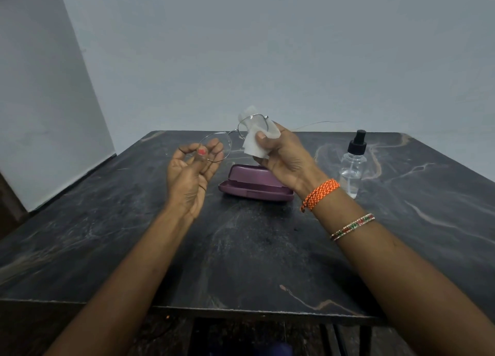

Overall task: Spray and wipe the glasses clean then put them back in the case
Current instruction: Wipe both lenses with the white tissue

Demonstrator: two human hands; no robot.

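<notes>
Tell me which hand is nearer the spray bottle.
Right. The right hand, wiping the glasses with a cloth, is just left of the bottle; the left hand is beyond the case.

**Both hands raised, each pinching**

Both forearms reach forward and up from the bottom corners of the view, bare to the elbow. The left hand [191,168] is turned palm inward, fingers curled, thumb and fingertips meeting in a pinching grip; the thumbnail is painted red. The right hand [285,154] sits a little higher and further forward, fingers curled, thumb pressed against them. The right wrist wears an orange braided band, with a beaded bangle further down the forearm.
</notes>
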